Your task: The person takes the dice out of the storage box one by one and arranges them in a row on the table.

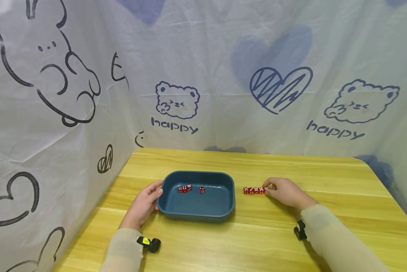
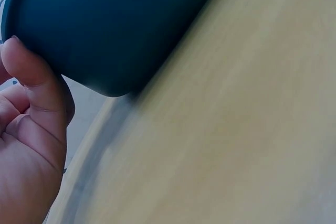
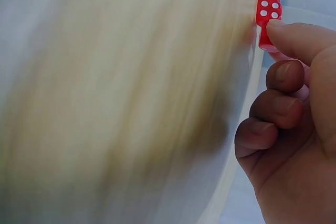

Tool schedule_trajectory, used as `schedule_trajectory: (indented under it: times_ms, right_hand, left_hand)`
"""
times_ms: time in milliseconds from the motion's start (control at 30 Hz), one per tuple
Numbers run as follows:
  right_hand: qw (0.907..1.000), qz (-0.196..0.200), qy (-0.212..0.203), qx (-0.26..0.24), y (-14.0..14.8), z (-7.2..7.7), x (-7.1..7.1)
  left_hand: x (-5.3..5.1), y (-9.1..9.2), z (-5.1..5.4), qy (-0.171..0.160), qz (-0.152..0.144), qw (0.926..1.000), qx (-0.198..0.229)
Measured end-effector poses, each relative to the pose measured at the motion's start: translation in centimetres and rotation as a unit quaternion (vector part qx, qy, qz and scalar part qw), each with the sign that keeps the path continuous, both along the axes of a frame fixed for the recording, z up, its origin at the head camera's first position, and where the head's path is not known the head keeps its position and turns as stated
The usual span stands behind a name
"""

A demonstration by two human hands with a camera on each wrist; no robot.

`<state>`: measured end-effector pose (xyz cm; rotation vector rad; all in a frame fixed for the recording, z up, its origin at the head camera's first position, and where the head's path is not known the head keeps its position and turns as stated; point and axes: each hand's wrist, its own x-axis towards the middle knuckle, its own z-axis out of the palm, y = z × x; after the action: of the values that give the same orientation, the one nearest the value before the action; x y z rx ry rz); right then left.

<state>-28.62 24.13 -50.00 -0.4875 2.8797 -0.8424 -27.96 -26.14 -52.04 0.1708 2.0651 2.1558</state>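
A dark teal rectangular tub (image 1: 196,217) stands on the table, with several red dice (image 1: 184,189) grouped inside at its left and a single die (image 1: 201,190) apart from them. My left hand (image 1: 144,202) holds the tub's left end, its thumb at the rim; in the left wrist view the thumb (image 2: 31,72) lies against the tub wall. Right of the tub, several red dice with white pips (image 1: 253,190) form a straight row. My right hand (image 1: 285,192) pinches the die (image 3: 268,40) at the row's right end between thumb and forefinger, its other fingers curled in.
The yellow wood-grain table (image 1: 244,241) carries the tub and the dice row. White cloth (image 1: 217,124) printed with hearts and bears hangs behind the table and along both sides. A black strap mount sits on each wrist.
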Motion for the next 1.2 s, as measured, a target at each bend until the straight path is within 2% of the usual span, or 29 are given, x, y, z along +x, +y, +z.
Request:
schedule_trajectory:
  times_ms: [833,1200]
  right_hand:
    - [0.9999,0.000,-0.006,0.009,-0.28,-0.12,-0.05]
    - [0.9999,-0.010,0.005,-0.010,-0.43,0.24,-0.01]
  left_hand:
    - [-0.11,0.12,0.09,-0.009,0.009,0.9999,-0.001]
    - [-0.18,0.06,-0.01,-0.007,0.009,0.9999,-0.004]
